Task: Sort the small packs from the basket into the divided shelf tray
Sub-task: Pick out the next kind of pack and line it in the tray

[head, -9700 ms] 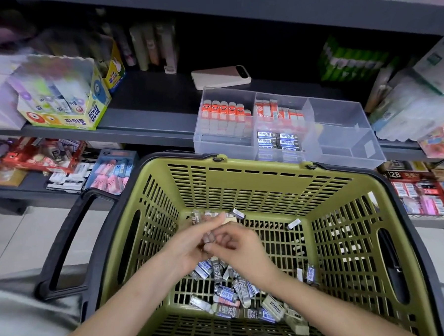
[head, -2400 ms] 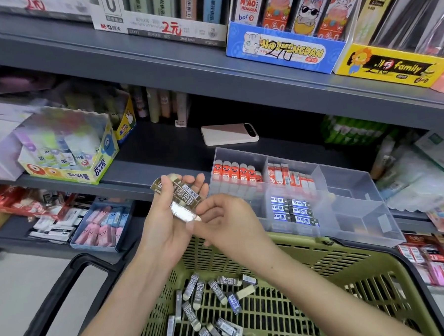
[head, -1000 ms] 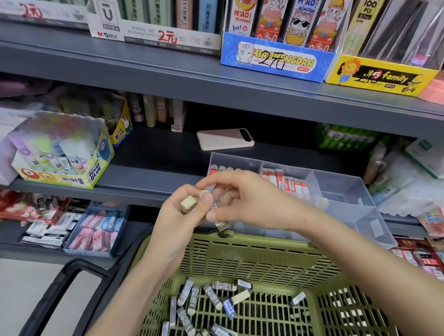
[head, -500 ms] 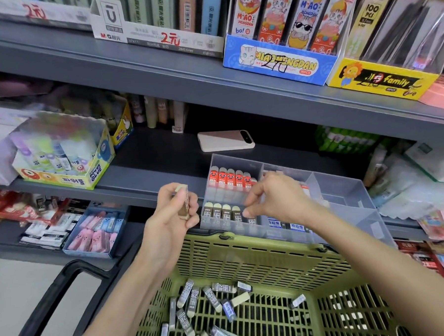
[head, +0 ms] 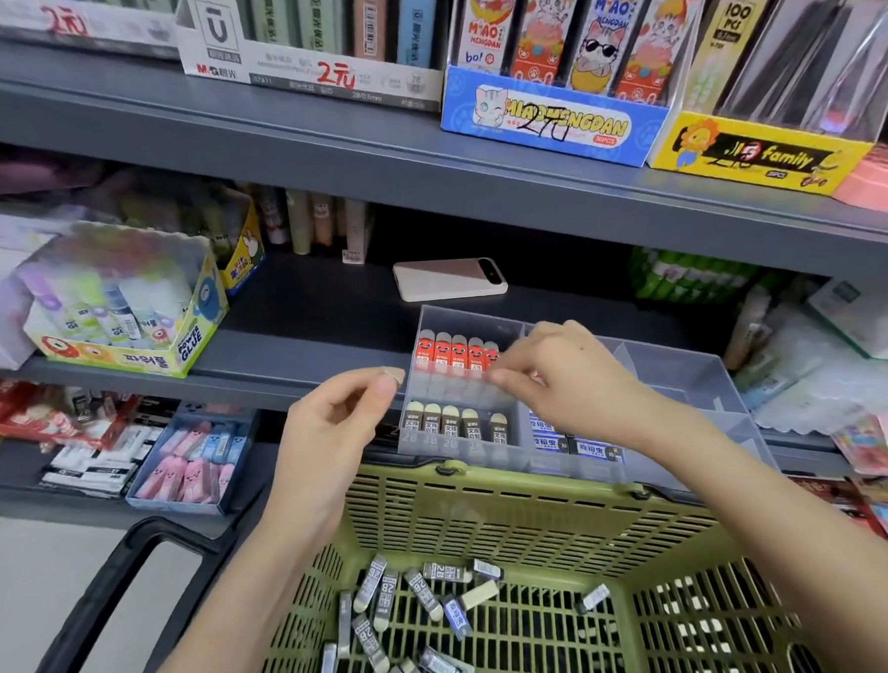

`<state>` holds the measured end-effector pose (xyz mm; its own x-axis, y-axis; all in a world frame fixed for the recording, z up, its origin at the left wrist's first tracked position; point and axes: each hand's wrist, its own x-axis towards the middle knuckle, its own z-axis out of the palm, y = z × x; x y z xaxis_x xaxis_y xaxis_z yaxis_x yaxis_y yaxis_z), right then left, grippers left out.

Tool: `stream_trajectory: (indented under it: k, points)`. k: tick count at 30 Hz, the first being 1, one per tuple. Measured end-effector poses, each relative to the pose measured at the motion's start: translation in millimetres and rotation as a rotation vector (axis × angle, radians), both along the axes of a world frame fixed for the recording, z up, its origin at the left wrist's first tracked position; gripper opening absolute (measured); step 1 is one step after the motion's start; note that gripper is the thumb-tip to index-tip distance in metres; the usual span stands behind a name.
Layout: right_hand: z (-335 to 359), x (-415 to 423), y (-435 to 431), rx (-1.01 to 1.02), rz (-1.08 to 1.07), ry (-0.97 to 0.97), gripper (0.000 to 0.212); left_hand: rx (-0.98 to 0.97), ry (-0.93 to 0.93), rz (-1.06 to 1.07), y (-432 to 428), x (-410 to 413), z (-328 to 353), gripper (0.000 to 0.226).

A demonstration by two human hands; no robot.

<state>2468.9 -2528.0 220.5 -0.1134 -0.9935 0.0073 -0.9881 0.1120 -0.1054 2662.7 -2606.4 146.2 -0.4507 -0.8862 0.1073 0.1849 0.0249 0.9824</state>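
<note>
Left hand point(head: 341, 429) is raised at the tray's left edge, fingers curled, with thumb and forefinger pinching a pack point(head: 394, 376). Only the pack's beige end shows.

Right hand point(head: 573, 386) is over the tray point(head: 691, 375), fingers curled downward, fingertips point(head: 500, 378) at the right end of the red packs point(head: 453, 356). Can't tell if it holds anything. The hands are apart, with the tray's left-front corner between them.

The tray is clear and divided, and sits on the middle shelf point(head: 304, 354) just behind the basket point(head: 492, 503).
- Back-left section: red packs upright in a row.
- Front-left section: dark packs point(head: 451, 424) with beige tops, upright in a row, the last one set slightly apart.
- Next section to the right: blue packs point(head: 576, 447) lying flat, partly hidden by the right wrist.
- Right sections: contents can't be made out.

The basket is green and slotted with a black handle at left. Loose packs point(head: 394, 606) lie scattered on its floor, mostly on the left side.

A phone point(head: 449, 279) lies flat on the shelf behind the tray. A glue box point(head: 122, 322) stands at the shelf's left.
</note>
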Motion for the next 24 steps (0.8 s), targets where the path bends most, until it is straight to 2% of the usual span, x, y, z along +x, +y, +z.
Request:
stream_trajectory:
  k: [2, 3, 6, 9, 14, 17, 20, 24]
  points:
    - [8.5, 13.6, 3.1, -0.078, -0.049, -0.531, 0.022, -0.031, 0.006, -0.001, 1.7, -1.8, 2.4, 0.018]
    - [11.3, 22.0, 3.6, -0.085, -0.047, -0.714, 0.017, -0.045, 0.012, -0.006, 2.6, -2.8, 2.6, 0.016]
    - [9.4, 40.7, 3.8, -0.06, -0.05, -0.978, 0.006, -0.1, -0.017, -0.025, 6.4, -6.9, 2.3, 0.027]
    - [7.2, 44.5, 4.7, -0.04, -0.092, -1.079, 0.005, -0.145, -0.027, -0.067, 11.5, -12.0, 4.0, 0.028]
    - [12.3, 32.9, 10.2, -0.096, -0.225, -1.208, 0.02, -0.085, 0.046, -0.17, 15.4, -16.3, 10.5, 0.025]
    - [18.6, 25.1, 19.1, -0.046, -0.2, -1.16, 0.026, 0.0, 0.145, -0.174, 16.8, -24.7, 16.9, 0.032]
    - [22.4, 20.9, 23.6, -0.019, -0.164, -1.046, 0.023, 0.026, 0.146, -0.126, 16.0, -38.7, 27.7, 0.041]
    - [19.7, 15.1, 24.9, -0.062, -0.164, -1.157, 0.038, -0.006, 0.08, -0.186, 12.5, -56.8, 44.7, 0.041]
